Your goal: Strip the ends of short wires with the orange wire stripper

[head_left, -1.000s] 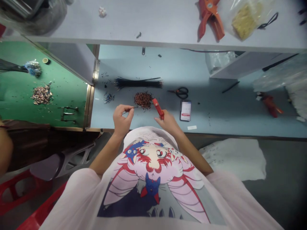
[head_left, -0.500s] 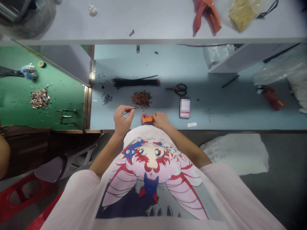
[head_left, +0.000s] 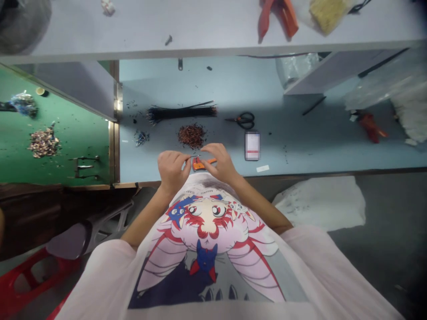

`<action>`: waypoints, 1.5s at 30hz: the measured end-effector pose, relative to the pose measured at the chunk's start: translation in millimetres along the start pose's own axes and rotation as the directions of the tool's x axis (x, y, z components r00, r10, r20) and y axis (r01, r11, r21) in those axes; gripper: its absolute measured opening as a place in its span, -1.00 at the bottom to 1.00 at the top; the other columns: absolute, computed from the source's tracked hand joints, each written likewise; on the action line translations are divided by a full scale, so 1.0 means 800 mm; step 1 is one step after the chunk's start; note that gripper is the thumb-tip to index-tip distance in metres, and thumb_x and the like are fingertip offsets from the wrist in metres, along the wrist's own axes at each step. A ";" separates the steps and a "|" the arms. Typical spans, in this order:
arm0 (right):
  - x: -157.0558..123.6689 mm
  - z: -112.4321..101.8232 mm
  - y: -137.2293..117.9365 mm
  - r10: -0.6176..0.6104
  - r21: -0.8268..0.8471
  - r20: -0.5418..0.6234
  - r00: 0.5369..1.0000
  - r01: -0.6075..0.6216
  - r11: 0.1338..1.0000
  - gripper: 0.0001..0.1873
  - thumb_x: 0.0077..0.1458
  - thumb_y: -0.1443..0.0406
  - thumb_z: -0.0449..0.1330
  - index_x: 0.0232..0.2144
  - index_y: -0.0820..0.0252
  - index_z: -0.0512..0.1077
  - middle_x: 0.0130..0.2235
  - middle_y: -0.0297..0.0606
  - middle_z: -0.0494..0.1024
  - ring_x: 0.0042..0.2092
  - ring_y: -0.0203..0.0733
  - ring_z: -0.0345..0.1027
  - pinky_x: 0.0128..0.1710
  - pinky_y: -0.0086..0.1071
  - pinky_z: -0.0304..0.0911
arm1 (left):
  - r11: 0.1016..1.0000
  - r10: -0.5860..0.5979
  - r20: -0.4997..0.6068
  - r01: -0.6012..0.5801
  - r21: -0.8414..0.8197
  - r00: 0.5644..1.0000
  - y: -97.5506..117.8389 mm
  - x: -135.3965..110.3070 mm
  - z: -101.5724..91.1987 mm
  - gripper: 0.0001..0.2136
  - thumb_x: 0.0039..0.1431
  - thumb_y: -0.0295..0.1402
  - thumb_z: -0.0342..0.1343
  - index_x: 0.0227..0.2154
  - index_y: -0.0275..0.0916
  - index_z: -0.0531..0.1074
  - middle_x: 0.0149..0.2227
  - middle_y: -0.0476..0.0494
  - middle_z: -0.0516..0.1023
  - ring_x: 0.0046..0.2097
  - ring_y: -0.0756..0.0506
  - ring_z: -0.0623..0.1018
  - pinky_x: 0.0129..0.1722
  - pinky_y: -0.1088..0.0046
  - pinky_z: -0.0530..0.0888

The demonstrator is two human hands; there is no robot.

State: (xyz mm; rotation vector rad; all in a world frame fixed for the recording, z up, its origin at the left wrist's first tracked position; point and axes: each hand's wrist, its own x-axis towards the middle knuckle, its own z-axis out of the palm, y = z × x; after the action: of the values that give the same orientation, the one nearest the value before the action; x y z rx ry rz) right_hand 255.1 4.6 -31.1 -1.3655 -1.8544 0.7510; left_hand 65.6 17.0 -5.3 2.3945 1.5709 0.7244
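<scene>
My left hand (head_left: 171, 166) is pinched on a thin dark wire (head_left: 191, 156) near the front edge of the pale blue bench (head_left: 300, 138). Close beside it, my right hand (head_left: 218, 162) is curled over a small orange tool (head_left: 200, 164) that lies between the two hands. The wire's tip points at the tool's head. Just beyond the hands sits a heap of small copper-coloured parts (head_left: 191, 134). Farther back lies a bundle of black wires (head_left: 182, 112).
Black-handled scissors (head_left: 245, 119) and a phone (head_left: 252, 145) lie right of the heap. A shelf above carries an orange plier-like tool (head_left: 276, 15). A green bench (head_left: 53, 138) with metal scraps (head_left: 42, 142) is at left. White cloth (head_left: 320, 202) lies below the bench edge.
My right hand brought the orange tool down from upright, laid it level and moved it left to meet my left hand and the wire. The camera view shifted slightly.
</scene>
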 end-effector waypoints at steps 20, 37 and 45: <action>-0.016 0.001 -0.004 -0.011 -0.113 0.057 0.998 0.018 0.993 -0.84 0.14 0.37 0.05 -0.31 0.26 0.43 -0.10 -0.02 0.37 -0.06 -0.06 0.17 -0.03 -0.18 0.15 | 0.977 0.172 0.246 -0.196 0.079 0.954 0.020 0.007 0.013 -0.87 0.15 -0.31 0.05 -0.37 -0.13 0.50 -0.44 -0.12 0.50 -0.27 -0.17 0.38 -0.14 0.22 0.17; -0.026 -0.015 0.033 0.038 -0.085 0.255 0.966 -0.017 0.996 -0.84 0.10 0.37 0.07 -0.28 0.26 0.43 -0.11 -0.08 0.39 -0.08 -0.07 0.17 -0.08 -0.23 0.17 | 0.945 0.137 0.531 -0.272 0.183 0.836 0.066 0.023 0.040 -0.89 0.09 -0.38 0.01 -0.50 -0.20 0.39 -0.43 -0.17 0.50 -0.24 -0.22 0.42 -0.19 0.23 0.20; -0.013 -0.032 0.058 0.000 -0.032 0.420 0.908 0.015 0.999 -0.84 0.02 0.39 0.11 -0.30 0.28 0.43 -0.16 -0.09 0.37 -0.12 -0.07 0.14 -0.16 -0.24 0.16 | 0.940 0.010 0.598 -0.212 0.268 0.802 0.088 0.027 0.057 -0.92 0.01 -0.40 0.01 -0.52 -0.22 0.37 -0.45 -0.18 0.48 -0.30 -0.21 0.44 -0.24 0.25 0.21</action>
State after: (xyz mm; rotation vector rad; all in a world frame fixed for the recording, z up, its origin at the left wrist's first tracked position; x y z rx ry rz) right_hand 303.6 8.8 -54.6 -1.2879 -2.2092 1.0811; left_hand 151.7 11.8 -9.8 2.5838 1.3501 -0.3010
